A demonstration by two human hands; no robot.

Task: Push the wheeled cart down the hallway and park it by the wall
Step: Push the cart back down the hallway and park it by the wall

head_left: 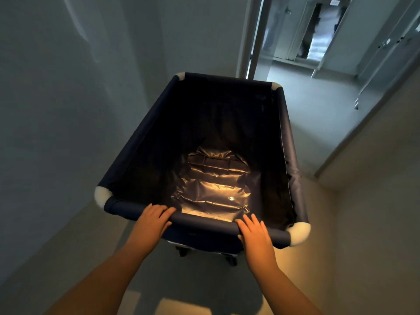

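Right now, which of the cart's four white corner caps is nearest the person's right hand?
The near-right cap, just beyond the right hand on the same rail. The near-left cap lies past the left hand; the other two sit at the far end.

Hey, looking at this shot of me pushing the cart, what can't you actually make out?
- Head view: most of the wheels under the dark navy fabric cart, hidden by its body; only two casters show.
- What lies beyond the doorway: blurred and far.
- Palms of the left hand and right hand, turned down on the near rim.
- The wall on the left, cut off by the edge.
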